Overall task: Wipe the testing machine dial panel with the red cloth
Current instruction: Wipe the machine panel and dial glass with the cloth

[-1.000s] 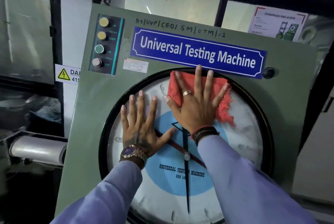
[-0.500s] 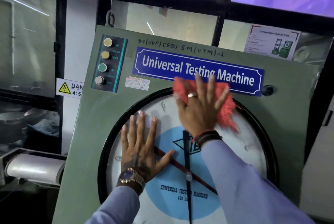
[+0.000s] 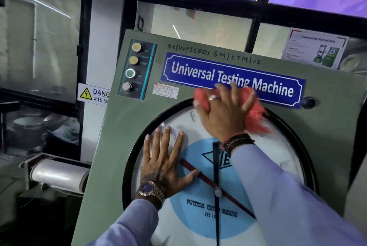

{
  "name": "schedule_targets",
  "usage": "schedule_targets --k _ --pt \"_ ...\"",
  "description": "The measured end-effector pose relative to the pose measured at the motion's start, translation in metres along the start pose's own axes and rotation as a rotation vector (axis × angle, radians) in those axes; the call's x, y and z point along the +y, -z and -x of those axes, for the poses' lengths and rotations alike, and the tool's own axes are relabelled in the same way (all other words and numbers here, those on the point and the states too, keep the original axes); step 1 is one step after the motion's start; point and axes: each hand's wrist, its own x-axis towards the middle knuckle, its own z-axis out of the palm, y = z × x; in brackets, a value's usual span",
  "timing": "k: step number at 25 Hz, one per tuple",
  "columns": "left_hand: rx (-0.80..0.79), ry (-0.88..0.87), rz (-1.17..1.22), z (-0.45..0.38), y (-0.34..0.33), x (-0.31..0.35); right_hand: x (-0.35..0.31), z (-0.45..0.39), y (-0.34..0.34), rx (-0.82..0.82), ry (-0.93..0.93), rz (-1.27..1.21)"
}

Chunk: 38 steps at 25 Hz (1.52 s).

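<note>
The green testing machine panel (image 3: 127, 132) carries a large round white dial (image 3: 278, 146) with a black rim, a blue centre and black and red pointers. My right hand (image 3: 224, 114) presses the red cloth (image 3: 256, 116) flat against the top of the dial, at its rim, just under the blue "Universal Testing Machine" nameplate (image 3: 278, 87). The cloth shows on both sides of the hand; its middle is hidden beneath it. My left hand (image 3: 166, 162) lies flat on the dial's left side with fingers spread, holding nothing.
A column of push buttons (image 3: 132, 68) sits at the panel's upper left and a black knob (image 3: 307, 102) at the right. A yellow danger sign (image 3: 93, 95) hangs on the wall to the left, above a metal roller (image 3: 57, 174). Windows rise behind the machine.
My right hand has slid the red cloth upward from the dial face to its top rim, near the nameplate. The left hand has stayed flat on the dial.
</note>
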Motion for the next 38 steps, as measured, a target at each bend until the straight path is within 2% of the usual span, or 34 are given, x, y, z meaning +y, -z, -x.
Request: schedule_targets --k 3,5,7,10,14,17,19,23,25,26,30,33,35,38 --pt "0.012 0.017 0.024 0.005 -0.002 -0.001 -0.071 -0.003 -0.006 -0.098 0.389 0.012" --pt "0.004 0.009 0.014 0.005 -0.002 -0.002 -0.069 -0.002 -0.007 -0.09 0.384 0.009" --pt "0.001 0.003 -0.002 0.002 0.0 -0.002 -0.029 -0.002 -0.003 -0.067 0.205 -0.002" --pt "0.03 -0.007 0.036 -0.012 0.0 0.008 0.052 0.007 0.007 -0.055 -0.191 -0.033" --pt "-0.001 -0.093 0.042 -0.04 -0.003 0.021 0.122 0.062 0.012 0.038 -0.644 -0.19" --pt "-0.028 -0.078 0.017 -0.044 -0.006 0.025 0.126 0.072 0.015 0.027 -0.765 -0.226" --pt "-0.026 -0.077 0.015 -0.042 -0.007 0.023 0.109 0.049 0.015 -0.016 -0.632 -0.167" --pt "0.008 -0.082 0.041 -0.043 -0.008 0.018 0.03 0.004 0.001 -0.047 -0.024 -0.023" --pt "0.022 -0.075 0.042 -0.042 -0.01 0.016 0.012 -0.001 -0.005 -0.012 0.091 0.006" --pt "0.025 -0.077 0.04 -0.041 -0.011 0.017 0.022 0.0 -0.006 -0.01 0.056 0.012" --pt "0.011 -0.074 0.027 -0.042 -0.012 0.02 0.108 0.036 -0.001 -0.022 -0.316 0.017" --pt "-0.015 -0.071 0.008 -0.042 -0.011 0.019 0.117 0.052 -0.001 -0.001 -0.475 -0.026" --pt "-0.026 -0.076 0.014 -0.043 -0.01 0.017 0.098 0.039 -0.003 0.018 -0.459 -0.037" --pt "-0.012 -0.082 0.019 -0.042 -0.011 0.019 0.057 0.011 -0.004 0.021 -0.191 -0.02"
